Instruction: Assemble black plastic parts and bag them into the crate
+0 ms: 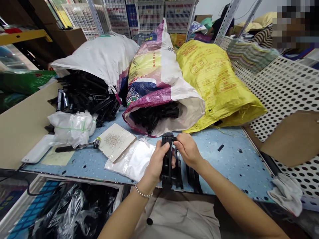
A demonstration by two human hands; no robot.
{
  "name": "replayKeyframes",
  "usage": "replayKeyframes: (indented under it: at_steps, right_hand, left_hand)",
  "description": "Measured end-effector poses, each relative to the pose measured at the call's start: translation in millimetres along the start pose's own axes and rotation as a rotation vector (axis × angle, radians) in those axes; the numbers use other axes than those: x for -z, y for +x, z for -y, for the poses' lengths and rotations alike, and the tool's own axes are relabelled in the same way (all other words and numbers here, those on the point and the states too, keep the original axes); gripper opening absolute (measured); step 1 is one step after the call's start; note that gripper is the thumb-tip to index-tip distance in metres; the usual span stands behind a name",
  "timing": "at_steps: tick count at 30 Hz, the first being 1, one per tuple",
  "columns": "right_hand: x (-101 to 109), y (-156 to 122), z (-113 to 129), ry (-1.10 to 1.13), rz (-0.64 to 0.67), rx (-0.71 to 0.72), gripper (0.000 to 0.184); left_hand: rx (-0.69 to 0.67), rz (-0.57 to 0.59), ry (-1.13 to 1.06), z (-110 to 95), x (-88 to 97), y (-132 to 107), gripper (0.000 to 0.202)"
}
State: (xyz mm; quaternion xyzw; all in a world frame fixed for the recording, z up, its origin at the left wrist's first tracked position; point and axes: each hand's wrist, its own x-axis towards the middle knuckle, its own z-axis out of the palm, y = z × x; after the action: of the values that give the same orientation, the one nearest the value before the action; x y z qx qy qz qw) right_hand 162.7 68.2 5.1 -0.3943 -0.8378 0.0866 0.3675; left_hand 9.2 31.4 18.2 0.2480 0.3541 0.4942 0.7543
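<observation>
Stacked wire crates (149,16) line the far side of a workroom, behind a speckled blue counter (224,156). At the left, a beige board (25,126) leans at the counter's edge, and a white plastic bundle (71,128) lies near a small hammer (77,146), its head pointing right. Beyond them, a heap of black plastic pieces (84,96) spills from a white sack (94,56). A tile scattered with fine grains (114,142) sits on a flat clear plastic bag (131,161), overlapping its edge.

Both hands are together at the near edge of the counter. The left hand (157,162) wraps around a black plastic part (166,159), held upright, while the right hand (188,149) pinches its top end. Two more black parts (193,179) lie on the counter just below the hands.

Behind them, a printed woven sack (159,83) holds more black pieces, touching a yellow woven sack (216,86). Further right stand a white perforated panel (286,99), a cardboard sheet (294,137) and a crumpled white rag (286,194).
</observation>
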Motion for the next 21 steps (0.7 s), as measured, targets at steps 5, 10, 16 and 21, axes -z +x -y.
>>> replayKeyframes:
  at_steps: [5, 10, 16, 21]
  right_hand:
    - [-11, -30, 38, -0.012, 0.059, 0.222, 0.034]
    - [-31, -18, 35, -0.101, 0.212, 0.192, 0.034]
    - [-52, 81, -68, -0.359, 0.252, -0.159, 0.028]
    - [-53, 114, -122, -0.395, 0.225, -0.233, 0.036]
  left_hand:
    - [-0.011, -0.167, -0.056, -8, 9.2, 9, 0.041]
    - [-0.089, -0.316, 0.054, 0, 31.5, 18, 0.052]
    - [-0.153, -0.361, 0.445, 53, 61.7, 28, 0.052]
    - [-0.311, -0.288, 0.89, 87, 64.9, 26, 0.048]
